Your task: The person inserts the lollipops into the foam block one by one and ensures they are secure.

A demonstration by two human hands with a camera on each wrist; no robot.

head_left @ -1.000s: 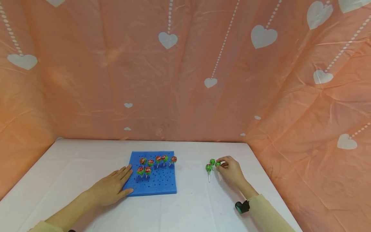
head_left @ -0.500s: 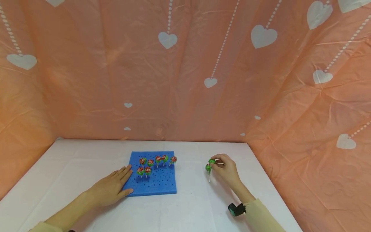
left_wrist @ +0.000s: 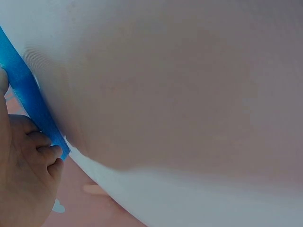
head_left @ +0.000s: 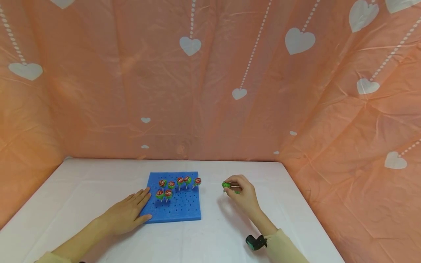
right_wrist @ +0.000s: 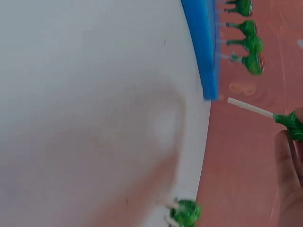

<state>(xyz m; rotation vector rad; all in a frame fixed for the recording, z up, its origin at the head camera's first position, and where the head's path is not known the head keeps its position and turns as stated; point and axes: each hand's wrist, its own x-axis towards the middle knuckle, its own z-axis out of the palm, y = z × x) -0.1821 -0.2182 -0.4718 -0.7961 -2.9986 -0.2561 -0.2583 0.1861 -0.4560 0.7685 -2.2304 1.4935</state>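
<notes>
A blue foam board dotted with small holes lies on the white table. Several lollipops in red and green wrappers stand in its back half, sticks down. My left hand rests along the board's left edge, fingers straight and thumb at the front corner. To the right of the board, my right hand pinches a lollipop by its green wrapped head. In the right wrist view this lollipop's white stick points toward the board. Other green lollipops show lower there, mostly hidden by the hand in the head view.
The white tabletop carries the board and the lollipops. An orange cloth with white hearts hangs behind and on both sides of the table. A small black device sits at my right wrist.
My right hand has moved left toward the board, bringing one lollipop from the group on the right. The left hand and the foam board have stayed in place.
</notes>
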